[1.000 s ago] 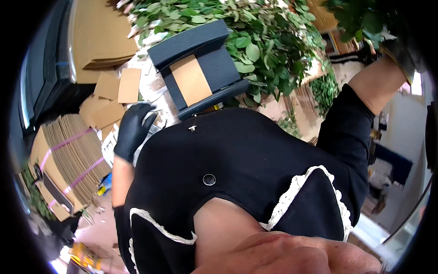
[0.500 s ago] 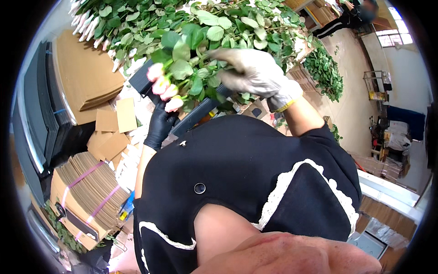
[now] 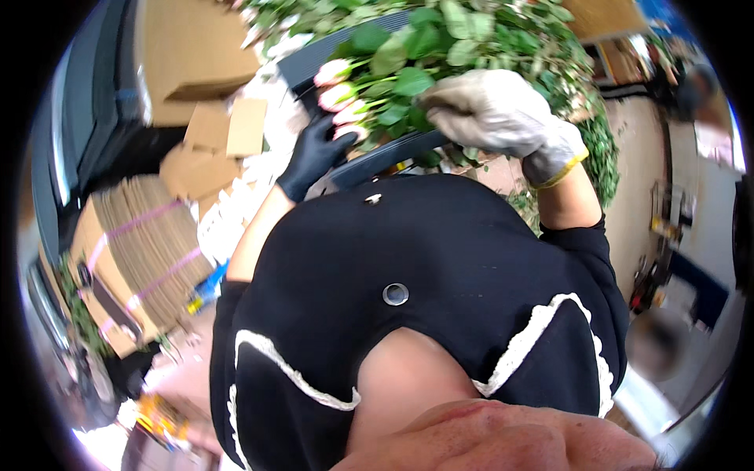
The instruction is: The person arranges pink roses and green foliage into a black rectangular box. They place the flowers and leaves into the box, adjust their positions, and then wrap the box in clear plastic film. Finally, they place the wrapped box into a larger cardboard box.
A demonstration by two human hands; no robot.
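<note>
Pink roses with leafy stems [image 3: 339, 96] lie over a dark ribbed tray [image 3: 385, 153]. My left hand [image 3: 314, 157], in a black glove, is at the rose heads by the tray's left side, thumb and fingers apart, their tips partly hidden. In a pale grey glove with a yellow cuff, my right hand [image 3: 503, 118] is curled over the stems and leaves, gripping them at the tray's right part. Just beyond them spreads a large heap of leafy stems [image 3: 542, 35].
At left are stacked cardboard sheets [image 3: 188, 47], loose cardboard pieces [image 3: 196, 169], a strapped cardboard bundle [image 3: 145, 259] and dark stacked boards [image 3: 86, 118]. Another person [image 3: 687, 98] is at the far upper right. A metal trolley [image 3: 671, 208] stands on the floor at right.
My right hand has come down from the upper right with the roses, which now lie over the tray. My left hand has moved up beside their heads. The view has shifted slightly.
</note>
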